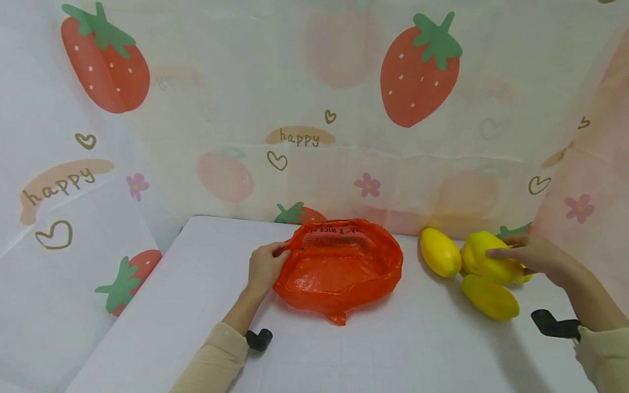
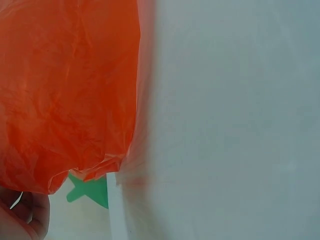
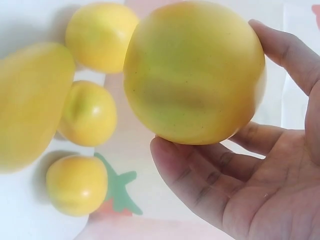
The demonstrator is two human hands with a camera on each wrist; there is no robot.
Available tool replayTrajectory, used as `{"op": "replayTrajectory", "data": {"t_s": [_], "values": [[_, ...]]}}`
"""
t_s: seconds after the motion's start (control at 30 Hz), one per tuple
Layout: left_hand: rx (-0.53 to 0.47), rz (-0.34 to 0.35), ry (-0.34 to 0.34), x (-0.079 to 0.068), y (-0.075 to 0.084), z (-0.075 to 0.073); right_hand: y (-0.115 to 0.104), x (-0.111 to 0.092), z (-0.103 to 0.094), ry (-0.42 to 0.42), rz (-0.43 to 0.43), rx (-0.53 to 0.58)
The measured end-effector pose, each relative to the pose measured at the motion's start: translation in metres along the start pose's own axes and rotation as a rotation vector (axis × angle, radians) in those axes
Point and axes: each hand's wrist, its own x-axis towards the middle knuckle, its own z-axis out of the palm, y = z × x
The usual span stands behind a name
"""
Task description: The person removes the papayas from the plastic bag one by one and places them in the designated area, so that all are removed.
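Observation:
An orange-red plastic bag (image 1: pixel 344 297) lies in the middle of the table with its mouth spread wide and printed lettering on its inner back wall. At its left rim, my left hand (image 1: pixel 267 266) pinches the plastic; the left wrist view shows the bag's side (image 2: pixel 70 90) and part of that hand (image 2: pixel 27 215). Over on the right, my right hand (image 1: pixel 538 255) grips a yellow mango (image 3: pixel 195 75) with a greenish tinge, thumb on one side and fingers on the other. Several more yellow mangoes surround it, including one at left (image 1: pixel 439 252) and one in front (image 1: pixel 491 297).
White covering spreads over the table (image 1: pixel 393 349). A pale curtain (image 1: pixel 344 109) printed with strawberries and hearts rises right behind the bag and the fruit, and continues along both sides. Dark camera mounts stick out at the left wrist (image 1: pixel 259 339) and right wrist (image 1: pixel 555 324).

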Motion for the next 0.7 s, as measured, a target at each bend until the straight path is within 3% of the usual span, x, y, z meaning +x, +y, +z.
{"op": "replayTrajectory", "data": {"t_s": [0.7], "values": [[-0.003, 0.009, 0.003, -0.001, -0.002, 0.000, 0.034, -0.007, 0.000, 0.025, 0.078, 0.007]]}}
